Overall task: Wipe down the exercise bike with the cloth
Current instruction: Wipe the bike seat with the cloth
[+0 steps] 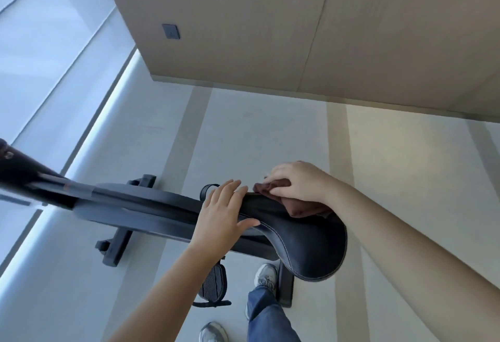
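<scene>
Jeans leg (267, 317): lower edge of the head view, with two grey shoes, one (266, 276) beside the bike's rear foot (285, 287) and one (213, 332) at the frame edge.

Near pedal (213, 285): ribbed and strapped, hanging below the frame just left of the shoes.

Saddle (305, 241): black with pale stitching. The broad end points toward the person and the narrow nose points left.

Left grip (221, 212): fingers straight and spread. The palm lies flat on the saddle nose and the thumb is extended along the near edge. It holds nothing.

Right grip (297, 182): fingers curled over a bunched brown cloth (295, 207), pinching it against the far side of the saddle top. The cloth shows under the palm and beyond the fingertips, touching the saddle.

Exercise bike (140, 206): dark frame running left from the saddle, blurred toward the upright post (21, 163). The front stabiliser bar (119, 244) rests on the floor (405, 166), which is pale with broad stripes.

Far side: a wood-panelled wall (243, 30) carrying a small dark plate (171, 31). A bright window surface (40, 44) is at the left.
</scene>
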A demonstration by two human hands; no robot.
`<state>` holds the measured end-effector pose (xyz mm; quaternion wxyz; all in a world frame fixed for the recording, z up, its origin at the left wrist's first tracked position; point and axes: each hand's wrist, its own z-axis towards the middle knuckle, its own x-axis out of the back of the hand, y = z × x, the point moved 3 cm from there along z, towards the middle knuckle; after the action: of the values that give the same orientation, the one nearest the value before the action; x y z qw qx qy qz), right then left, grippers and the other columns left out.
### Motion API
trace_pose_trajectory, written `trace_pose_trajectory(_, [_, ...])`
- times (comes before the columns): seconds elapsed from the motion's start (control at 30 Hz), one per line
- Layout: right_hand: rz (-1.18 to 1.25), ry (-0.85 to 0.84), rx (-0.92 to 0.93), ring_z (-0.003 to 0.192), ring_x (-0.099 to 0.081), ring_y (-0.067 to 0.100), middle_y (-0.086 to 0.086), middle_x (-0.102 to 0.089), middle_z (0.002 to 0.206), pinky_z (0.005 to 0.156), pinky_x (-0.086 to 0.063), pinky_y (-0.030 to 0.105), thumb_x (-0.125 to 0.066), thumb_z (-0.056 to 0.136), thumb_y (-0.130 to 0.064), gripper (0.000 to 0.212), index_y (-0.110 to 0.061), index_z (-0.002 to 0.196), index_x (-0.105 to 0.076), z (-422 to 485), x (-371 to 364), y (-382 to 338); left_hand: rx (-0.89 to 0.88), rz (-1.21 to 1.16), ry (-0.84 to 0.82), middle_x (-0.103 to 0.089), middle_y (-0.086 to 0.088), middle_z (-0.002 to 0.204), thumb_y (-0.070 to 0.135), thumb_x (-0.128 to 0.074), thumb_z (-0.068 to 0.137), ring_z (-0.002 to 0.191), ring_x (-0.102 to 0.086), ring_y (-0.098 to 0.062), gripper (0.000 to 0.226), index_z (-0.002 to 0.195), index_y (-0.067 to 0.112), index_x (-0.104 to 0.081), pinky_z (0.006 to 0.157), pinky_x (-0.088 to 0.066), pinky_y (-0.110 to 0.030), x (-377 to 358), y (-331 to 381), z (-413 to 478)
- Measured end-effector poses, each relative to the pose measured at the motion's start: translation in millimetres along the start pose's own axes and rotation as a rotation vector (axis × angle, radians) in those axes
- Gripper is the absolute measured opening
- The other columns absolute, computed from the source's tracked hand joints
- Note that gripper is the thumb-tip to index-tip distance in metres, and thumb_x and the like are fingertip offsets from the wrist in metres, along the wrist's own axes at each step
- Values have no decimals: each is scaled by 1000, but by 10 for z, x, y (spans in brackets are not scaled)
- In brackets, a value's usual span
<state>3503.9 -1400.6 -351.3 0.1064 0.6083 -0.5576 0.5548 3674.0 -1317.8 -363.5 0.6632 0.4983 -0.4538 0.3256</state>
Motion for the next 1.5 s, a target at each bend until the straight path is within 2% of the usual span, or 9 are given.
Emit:
trace_pose_trajectory(0.1, [168,-264,25,111,-55,11,-8,-63,120,98,-39,30,-59,85,-33,33,-34,118,-59,318,-53,-129,114,-32,14,-58,-15,122,44,-75,66,116,-52,-34,69,119,3,-58,97,-37,-47,22,-79,-48])
trace_pose_trajectory(0.27, [480,-335,97,113,-54,5,-8,-63,119,105,-38,31,-64,83,-33,34,-31,117,-60,610,-239,-381,244,-24,49,-59,-11,120,65,-54,68,110,-55,-31,79,119,5,-56,94,-33,-39,84,-142,-118])
trace_pose_trajectory(0.5, [342,-583,102,102,-56,-6,-28,-62,107,90,-40,14,-70,72,-41,31,-58,96,-58,491,-37,61,304,-38,35,-62,-14,116,60,-42,75,106,-59,-33,71,112,2,-61,88,-45,-48,80,-131,-151])
trace_pose_trajectory(0.73, [451,-588,76,99,-55,-9,-21,-62,107,85,-39,11,-66,81,-35,30,-45,108,-60,765,-256,-214,313,-205,137,-62,-15,111,33,-72,70,103,-60,-31,50,105,-2,-65,86,-50,-44,-37,-57,-240])
trace_pose_trajectory(0.83, [364,-682,67,102,-56,-7,-24,-62,110,90,-41,16,-67,76,-41,31,-55,102,-58,668,-139,12,377,-376,182,-58,-10,115,27,-71,72,106,-57,-26,47,110,0,-63,89,-48,-41,-81,-49,-264])
trace_pose_trajectory(0.97, [338,-707,54,90,-57,-14,-31,-63,96,77,-41,6,-72,72,-39,29,-54,94,-61,673,-79,80,326,-356,183,-60,-13,112,23,-72,73,103,-59,-27,44,109,-1,-64,84,-52,-44,-97,-52,-259])
trace_pose_trajectory(1.07, [375,-651,46,103,-58,-1,-18,-63,109,90,-42,17,-71,75,-37,28,-48,98,-61,747,-204,-50,321,-366,199,-61,-15,110,22,-73,73,101,-60,-28,42,107,-2,-65,82,-53,-45,-122,-54,-270])
trace_pose_trajectory(1.23, [233,-705,53,100,-60,2,-22,-65,104,91,-45,23,-70,73,-42,26,-53,94,-61,599,45,230,305,-389,190,-59,-16,112,16,-78,69,103,-58,-29,47,109,-3,-63,85,-51,-46,-126,-47,-253])
trace_pose_trajectory(1.5, [186,-730,44,92,-61,-1,-23,-65,95,80,-46,20,-71,72,-45,17,-52,86,-63,662,-19,178,95,-200,35,-59,-19,112,46,-71,70,105,-54,-36,63,111,0,-62,89,-46,-44,-81,85,-89])
